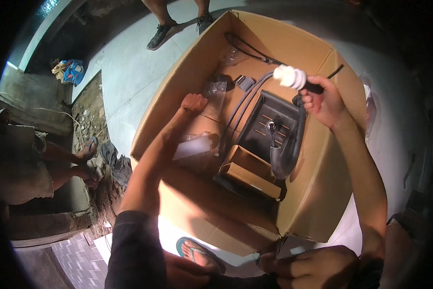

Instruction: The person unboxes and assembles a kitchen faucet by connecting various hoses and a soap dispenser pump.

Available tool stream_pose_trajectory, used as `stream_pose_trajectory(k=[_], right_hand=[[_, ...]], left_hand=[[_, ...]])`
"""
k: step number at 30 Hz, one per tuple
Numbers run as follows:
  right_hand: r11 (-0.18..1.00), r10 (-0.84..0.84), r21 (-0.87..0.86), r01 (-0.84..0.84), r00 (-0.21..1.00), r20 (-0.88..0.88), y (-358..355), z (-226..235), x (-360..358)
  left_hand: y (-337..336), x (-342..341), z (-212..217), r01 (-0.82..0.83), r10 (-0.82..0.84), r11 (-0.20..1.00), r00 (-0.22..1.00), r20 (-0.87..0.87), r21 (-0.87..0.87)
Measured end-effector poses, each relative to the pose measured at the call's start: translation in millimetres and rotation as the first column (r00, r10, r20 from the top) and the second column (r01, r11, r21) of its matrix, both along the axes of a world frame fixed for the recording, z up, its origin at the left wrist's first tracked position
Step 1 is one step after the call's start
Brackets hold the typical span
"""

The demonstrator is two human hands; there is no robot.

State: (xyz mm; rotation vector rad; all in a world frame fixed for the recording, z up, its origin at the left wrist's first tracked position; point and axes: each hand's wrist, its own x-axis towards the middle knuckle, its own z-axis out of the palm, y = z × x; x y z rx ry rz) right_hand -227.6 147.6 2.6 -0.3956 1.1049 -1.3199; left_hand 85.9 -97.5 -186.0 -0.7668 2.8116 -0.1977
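My right hand (325, 102) is closed around the black end of a white ribbed plastic fitting (290, 77), holding it up over the right side of a large open cardboard box (317, 192). My left hand (194, 103) is a fist inside the box's left side, beside a clear plastic bag (215, 96); its fingertips are hidden. Below the right hand, a thick black hose (290, 161) curves along a black tray (250, 120). Grey cables (240, 103) run up the middle, near a small grey block (244, 83).
A small open carton (250, 176) and a plastic-wrapped white item (193, 147) lie in the box. Another person's shoes (159, 36) are beyond it on pale tiles (125, 72). At left, a second person's legs (64, 168) are beside rubble (87, 118) and dark cloth (116, 164).
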Motion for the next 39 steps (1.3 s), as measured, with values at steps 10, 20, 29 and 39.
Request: stream_pose_trajectory(k=[10, 20, 29, 39], right_hand=[[0.887, 0.164, -0.29, -0.358, 0.834, -0.527, -1.5, 33.8, 101.1], [0.719, -0.177, -0.341, -0.606, 0.315, -0.933, 23.2, 90.8, 139.8], [0.652, 0.053, -0.413, -0.635, 0.582, -0.811, 47.6, 122.2, 176.6], [0.467, 0.12, -0.057, -0.882, 0.127, -0.985, 37.0, 101.9, 191.2]], left_hand=[[119.6, 18.6, 196.9, -0.132, 0.433, 0.859, 0.705, -0.562, 0.495], [207.4, 71.2, 242.1, 0.137, 0.617, 0.588, 0.561, -0.551, 0.797], [217.5, 98.5, 235.2, 0.073, 0.642, 0.698, 0.377, -0.667, 0.713], [223.6, 102.0, 233.9, 0.59, 0.572, 0.402, 0.436, -0.695, 0.7]])
